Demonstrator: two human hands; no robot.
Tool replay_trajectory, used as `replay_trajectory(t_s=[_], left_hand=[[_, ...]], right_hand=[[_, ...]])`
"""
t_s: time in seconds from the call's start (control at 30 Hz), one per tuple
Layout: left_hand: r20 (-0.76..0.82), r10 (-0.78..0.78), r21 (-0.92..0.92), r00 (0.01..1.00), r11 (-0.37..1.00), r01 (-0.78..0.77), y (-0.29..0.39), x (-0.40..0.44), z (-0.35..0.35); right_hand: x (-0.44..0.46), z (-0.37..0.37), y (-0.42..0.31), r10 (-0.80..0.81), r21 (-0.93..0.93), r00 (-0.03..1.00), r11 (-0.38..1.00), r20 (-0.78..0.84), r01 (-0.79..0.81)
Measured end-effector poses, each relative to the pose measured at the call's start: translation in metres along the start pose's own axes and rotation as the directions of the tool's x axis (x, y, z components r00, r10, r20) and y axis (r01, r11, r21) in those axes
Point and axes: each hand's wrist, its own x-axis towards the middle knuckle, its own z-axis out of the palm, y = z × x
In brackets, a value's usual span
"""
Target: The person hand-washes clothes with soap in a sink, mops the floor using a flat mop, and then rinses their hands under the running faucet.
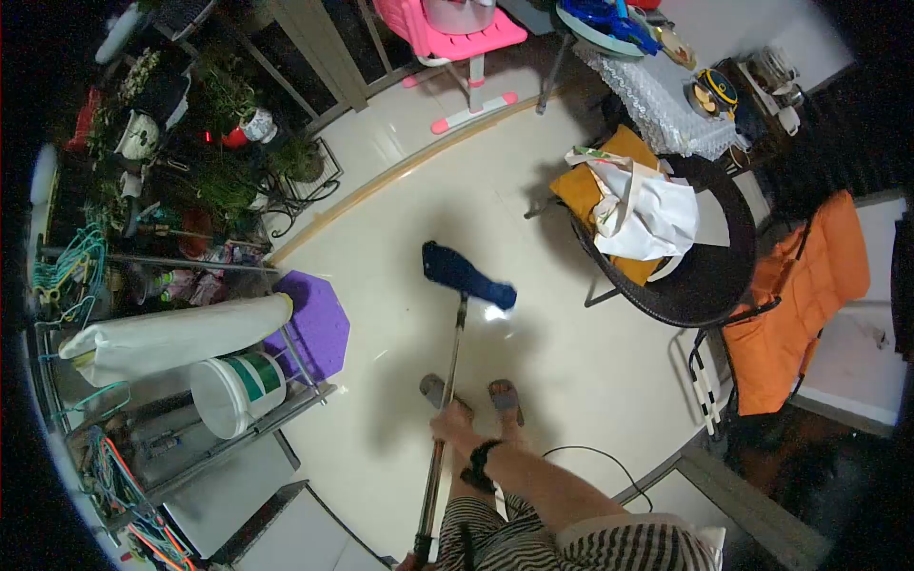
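Note:
A flat mop with a dark blue pad (466,276) rests on the pale, glossy floor ahead of my feet. Its metal pole (454,366) runs back towards my body. My right hand (451,425) is wrapped round the middle of the pole, and a black band (479,464) circles that wrist. At the bottom edge, my left hand (413,563) grips the dark upper end of the pole; most of this hand is cut off by the frame. Grey slippers (506,400) are on my feet, just beside the pole.
To the right stand a dark round chair (657,309) holding a white bag (647,214) and an orange folding chair (800,295). On the left are a purple mat (319,324), a white bucket (224,400) and potted plants. A black cable (609,459) lies on the floor.

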Motion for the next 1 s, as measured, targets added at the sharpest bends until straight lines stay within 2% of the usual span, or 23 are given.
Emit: replay_trajectory(t_s=[0.1, 0.17, 0.23, 0.27, 0.3, 0.37, 0.43, 0.47, 0.5, 0.53, 0.57, 0.6, 0.63, 0.7, 0.77, 0.8, 0.83, 0.87, 0.93, 0.97, 1.0], left_hand=[[0.061, -0.068, 0.076, 0.996, 0.995, 0.063, 0.006, 0.012, -0.077], [0.083, -0.101, 0.092, 0.991, 0.991, 0.093, 0.003, 0.017, -0.107], [0.254, -0.174, 0.138, 0.951, 0.980, 0.143, 0.000, 0.025, -0.116], [0.423, -0.222, 0.262, 0.878, 0.958, 0.116, 0.001, 0.018, -0.097], [0.430, -0.226, 0.258, 0.874, 0.959, 0.121, 0.002, 0.035, -0.096], [0.291, -0.149, 0.252, 0.945, 0.965, 0.075, 0.011, 0.082, -0.091], [0.127, 0.036, 0.592, 0.991, 0.799, -0.105, 0.029, 0.059, -0.002], [0.348, -0.019, 0.492, 0.937, 0.855, -0.165, 0.035, 0.067, 0.025], [0.574, -0.288, 0.371, 0.767, 0.926, 0.070, 0.049, 0.094, 0.050], [0.559, -0.243, 0.347, 0.793, 0.937, 0.043, 0.054, 0.128, 0.074], [0.581, -0.236, 0.354, 0.779, 0.935, 0.019, 0.052, 0.129, 0.097], [0.602, -0.228, 0.359, 0.765, 0.933, -0.004, 0.049, 0.130, 0.120], [0.657, -0.254, 0.386, 0.710, 0.922, -0.027, 0.048, 0.113, 0.130], [0.639, -0.225, 0.380, 0.735, 0.924, -0.047, 0.051, 0.126, 0.099], [0.631, -0.191, 0.388, 0.752, 0.917, -0.092, 0.068, 0.128, 0.069], [0.640, -0.279, 0.365, 0.716, 0.930, 0.036, 0.081, 0.120, 0.044], [0.649, -0.360, 0.338, 0.670, 0.926, 0.169, 0.091, 0.109, 0.016], [0.651, -0.351, 0.328, 0.673, 0.930, 0.168, 0.099, 0.096, -0.009], [0.552, -0.215, 0.336, 0.806, 0.942, 0.022, 0.112, 0.070, -0.057], [0.557, -0.207, 0.325, 0.805, 0.945, 0.018, 0.111, 0.066, -0.083], [0.524, -0.157, 0.308, 0.837, 0.951, -0.015, 0.107, 0.065, -0.111]], right_hand=[[-0.040, 0.041, -0.029, -0.045, 0.186, 0.999, 0.981, -0.022, 0.048], [-0.057, 0.048, -0.033, -0.003, 0.316, 0.999, 0.949, -0.049, 0.018], [-0.064, 0.042, -0.019, 0.143, 0.465, 0.985, 0.882, -0.097, -0.082], [-0.067, 0.036, -0.005, 0.234, 0.539, 0.965, 0.832, -0.120, -0.134], [-0.072, 0.030, 0.010, 0.314, 0.591, 0.939, 0.787, -0.139, -0.175], [-0.075, 0.012, 0.051, 0.464, 0.687, 0.865, 0.693, -0.191, -0.219], [-0.078, -0.008, 0.094, 0.521, 0.727, 0.818, 0.656, -0.243, -0.202], [-0.078, -0.018, 0.114, 0.521, 0.727, 0.810, 0.661, -0.268, -0.185], [-0.080, -0.027, 0.132, 0.515, 0.718, 0.805, 0.675, -0.294, -0.169], [-0.078, -0.035, 0.147, 0.499, 0.688, 0.806, 0.707, -0.319, -0.165], [-0.076, -0.042, 0.161, 0.474, 0.644, 0.811, 0.748, -0.344, -0.164], [-0.073, -0.046, 0.173, 0.435, 0.575, 0.825, 0.800, -0.361, -0.170], [-0.070, -0.049, 0.183, 0.373, 0.471, 0.852, 0.864, -0.367, -0.175], [-0.058, -0.046, 0.183, 0.206, 0.193, 0.913, 0.970, -0.351, -0.145], [-0.037, -0.033, 0.161, 0.027, -0.046, 0.929, 0.998, -0.369, -0.048], [-0.023, -0.022, 0.144, -0.072, -0.143, 0.915, 0.990, -0.396, 0.016], [-0.006, -0.006, 0.123, -0.166, -0.207, 0.886, 0.975, -0.434, 0.082], [0.025, 0.015, 0.108, -0.322, -0.214, 0.758, 0.946, -0.567, 0.242], [0.045, 0.023, 0.047, -0.453, -0.251, 0.578, 0.883, -0.679, 0.397], [0.036, 0.011, -0.003, -0.352, -0.260, 0.756, 0.934, -0.551, 0.245], [0.033, 0.003, -0.044, -0.208, -0.297, 0.888, 0.951, -0.411, 0.086]])
